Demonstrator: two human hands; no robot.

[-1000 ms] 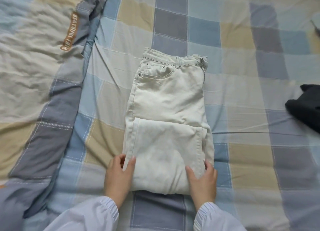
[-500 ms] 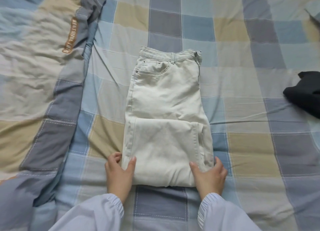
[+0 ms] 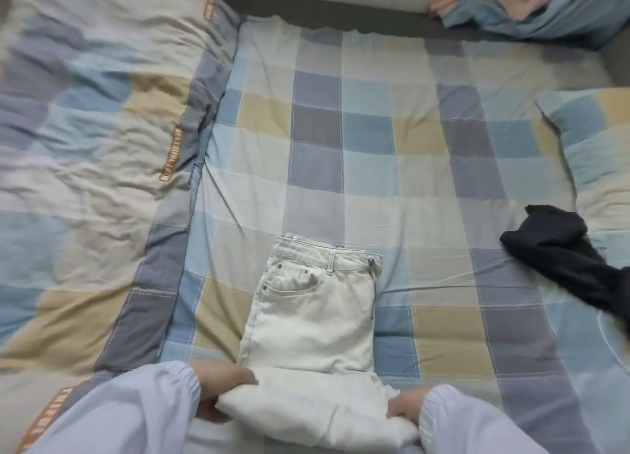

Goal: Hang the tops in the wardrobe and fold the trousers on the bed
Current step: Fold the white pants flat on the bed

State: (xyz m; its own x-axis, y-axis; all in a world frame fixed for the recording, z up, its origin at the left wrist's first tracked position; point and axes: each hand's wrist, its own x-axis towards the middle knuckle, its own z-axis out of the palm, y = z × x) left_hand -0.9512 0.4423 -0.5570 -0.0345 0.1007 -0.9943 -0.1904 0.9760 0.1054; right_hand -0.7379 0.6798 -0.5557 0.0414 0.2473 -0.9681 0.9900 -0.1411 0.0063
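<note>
Gripping the near folded end of the cream trousers (image 3: 312, 320), left hand (image 3: 226, 383) curled round one corner, right hand (image 3: 404, 409) pinching the other, both lifting it off the checked bed sheet (image 3: 375, 167)

Could slip loose and flop open if one corner sags or gets pulled faster

Could go crooked, near edge missing the waistband, so best kept level

Plenty of flat room past the waistband for laying it over

Rumpled quilt (image 3: 88, 167) close on the left, dark garment (image 3: 559, 249) well apart on the right, pillow (image 3: 586, 140) and folded bedding (image 3: 531, 7) far off
</note>
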